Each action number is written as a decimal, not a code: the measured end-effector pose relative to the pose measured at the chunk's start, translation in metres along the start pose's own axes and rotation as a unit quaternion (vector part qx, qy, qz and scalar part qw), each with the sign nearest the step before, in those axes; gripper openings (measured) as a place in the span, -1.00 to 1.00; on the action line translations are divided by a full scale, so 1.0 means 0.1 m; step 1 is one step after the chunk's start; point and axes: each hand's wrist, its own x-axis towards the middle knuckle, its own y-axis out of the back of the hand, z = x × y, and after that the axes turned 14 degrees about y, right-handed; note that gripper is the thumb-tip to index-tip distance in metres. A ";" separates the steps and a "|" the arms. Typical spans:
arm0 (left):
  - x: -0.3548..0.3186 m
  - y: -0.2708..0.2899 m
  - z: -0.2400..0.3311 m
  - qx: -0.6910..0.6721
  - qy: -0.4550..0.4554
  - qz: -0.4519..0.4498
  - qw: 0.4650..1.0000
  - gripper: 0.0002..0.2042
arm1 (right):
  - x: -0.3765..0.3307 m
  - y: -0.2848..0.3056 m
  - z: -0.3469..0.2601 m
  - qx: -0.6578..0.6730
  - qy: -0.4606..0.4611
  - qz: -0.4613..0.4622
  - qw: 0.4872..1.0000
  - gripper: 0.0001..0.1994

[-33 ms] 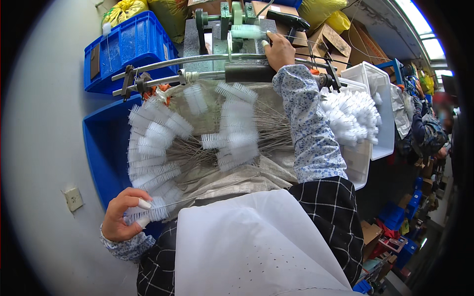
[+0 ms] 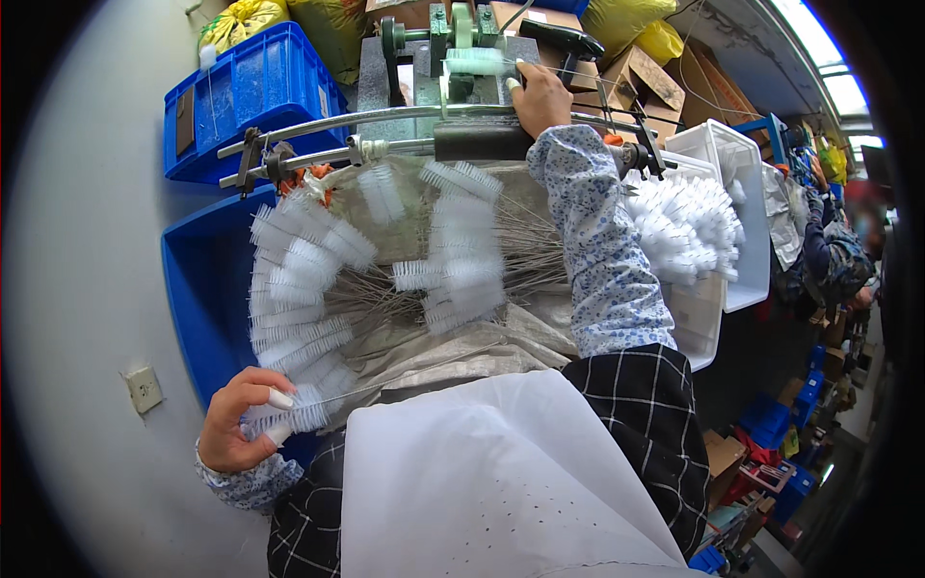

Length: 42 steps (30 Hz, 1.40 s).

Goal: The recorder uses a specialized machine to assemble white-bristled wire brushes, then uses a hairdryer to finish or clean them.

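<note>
At the lower left, my left hand [image 2: 239, 420] is closed around a white bristle brush [image 2: 308, 408] with fingertip covers on thumb and finger. The thin wire stem of that brush points right. My right hand [image 2: 542, 100] reaches far forward to the green machine [image 2: 461, 31], its fingers closed on the wire stem of another brush [image 2: 476, 62]. The bristles of that brush lie against the machine's wheel and look blurred. Between my arms, a pile of white brushes [image 2: 466, 246] with long wire stems lies on a grey sheet.
Two metal rails [image 2: 395, 114] cross in front of the machine. A white bin [image 2: 750, 231] at the right holds many brushes. Blue crates [image 2: 246, 96] stand at the left, cardboard boxes [image 2: 647, 89] behind. A black hair-dryer-shaped tool [image 2: 564, 39] sits beside the machine.
My right hand and the brush at the machine have shifted slightly to the left. My left hand stays in place.
</note>
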 end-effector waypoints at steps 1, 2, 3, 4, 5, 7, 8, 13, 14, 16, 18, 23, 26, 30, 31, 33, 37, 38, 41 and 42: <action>0.00 0.00 0.03 0.004 0.006 0.001 1.000 -0.67 | 0.01 -0.03 -0.03 -0.001 0.002 0.003 1.000 -0.68; -0.01 0.00 0.04 0.008 0.012 0.004 1.000 -0.67 | 0.05 -0.04 -0.13 0.003 0.002 -0.014 1.000 -0.69; 0.02 0.00 0.03 0.009 0.011 0.002 1.000 -0.67 | 0.06 -0.07 -0.20 0.005 0.008 -0.009 1.000 -0.71; 0.06 -0.01 0.02 0.009 0.001 -0.009 1.000 -0.67 | 0.07 -0.10 -0.28 0.007 0.015 -0.004 1.000 -0.72; 0.09 -0.01 0.02 0.009 -0.005 -0.015 1.000 -0.66 | 0.10 -0.13 -0.41 0.007 0.006 -0.024 1.000 -0.76; 0.18 -0.02 0.05 0.019 -0.020 -0.025 0.999 -0.66 | 0.14 -0.10 -0.58 0.002 -0.012 -0.061 0.998 -0.80; 0.22 -0.03 0.07 0.027 -0.035 -0.034 0.998 -0.65 | 0.13 -0.10 -0.56 0.001 -0.015 -0.059 0.998 -0.80; 0.25 -0.04 0.08 0.031 -0.040 -0.026 0.998 -0.66 | 0.07 -0.04 -0.31 0.014 0.000 -0.046 0.999 -0.75; 0.25 -0.04 0.06 0.024 -0.034 -0.019 0.999 -0.67 | 0.03 -0.01 -0.20 0.018 0.006 -0.028 0.999 -0.70; 0.23 -0.03 0.06 0.010 -0.025 -0.006 1.000 -0.69 | -0.01 0.05 0.04 0.001 0.003 -0.024 1.000 -0.68; 0.23 -0.03 0.05 -0.004 -0.013 0.009 1.000 -0.71 | -0.04 0.11 0.22 -0.014 0.010 -0.017 1.000 -0.67; 0.46 -0.08 0.07 -0.048 -0.022 0.003 0.999 -0.74 | 0.09 0.25 0.78 -0.026 0.018 -0.036 0.999 -0.73; 0.64 -0.17 0.07 -0.071 -0.028 -0.028 0.997 -0.75 | 0.11 0.18 1.06 -0.193 0.041 -0.072 0.978 -0.68; 0.71 -0.27 0.04 -0.135 -0.017 -0.078 0.988 -0.77 | 0.14 0.23 1.26 -0.004 0.155 -0.107 0.982 -0.74; 0.72 -0.30 0.02 -0.141 -0.023 -0.078 0.987 -0.77 | 0.14 0.27 1.23 -0.006 0.178 -0.099 0.979 -0.74; 0.81 -0.36 0.05 -0.135 -0.019 -0.093 0.986 -0.76 | 0.12 0.28 1.33 0.024 0.167 -0.098 0.981 -0.73; 1.00 -0.52 0.06 -0.119 -0.035 -0.122 0.985 -0.74 | 0.16 0.43 1.44 0.043 0.134 -0.150 0.979 -0.73; 1.01 -0.56 0.07 -0.116 -0.039 -0.125 0.985 -0.74 | 0.18 0.50 1.37 0.061 0.125 -0.187 0.973 -0.74; 1.02 -0.60 0.10 -0.103 -0.011 -0.111 0.988 -0.74 | 0.25 0.46 1.22 0.036 0.141 -0.158 0.977 -0.75; 1.07 -0.59 0.11 -0.086 -0.013 -0.130 0.988 -0.73 | 0.22 0.50 1.22 0.006 0.122 -0.135 0.983 -0.76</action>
